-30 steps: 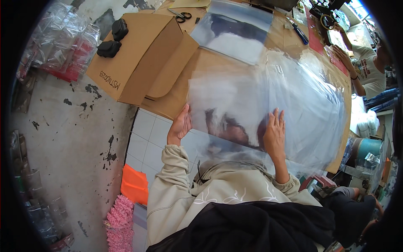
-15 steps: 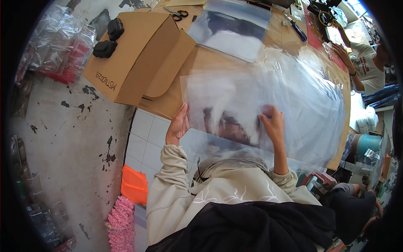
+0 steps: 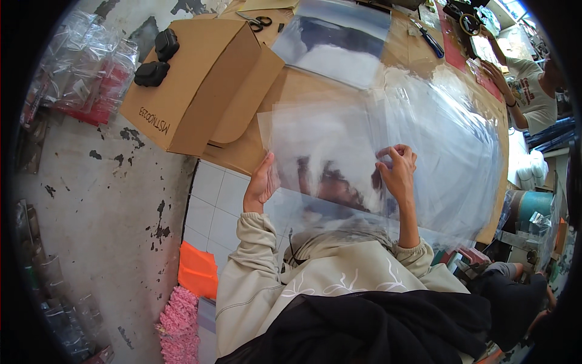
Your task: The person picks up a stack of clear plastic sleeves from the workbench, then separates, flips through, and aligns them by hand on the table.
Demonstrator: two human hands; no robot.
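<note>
A stack of clear, glossy plastic sheets (image 3: 324, 136) lies at the table's near edge, its lower part reaching over toward my lap. My left hand (image 3: 262, 182) grips the stack's left edge, with some of its fingers hidden beneath the plastic. At the right edge, my right hand (image 3: 398, 173) is closed, thumb and forefinger pinching the film. Dark reflections show on the sheets between my hands. More loose clear sheets (image 3: 454, 151) spread out in an overlapping fan to the right of my right hand.
A cardboard box (image 3: 188, 79) with two black cases (image 3: 159, 57) stands left. Beyond the sheets lie another clear stack (image 3: 339, 42), scissors (image 3: 257, 23) and a cutter knife (image 3: 429, 41). A co-worker (image 3: 530, 91) sits far right. Plastic packets (image 3: 82, 73) lie far left.
My right hand has shifted slightly up and to the right, and its fingers have bent differently at the sheet edge. My left hand keeps its grip on the left edge.
</note>
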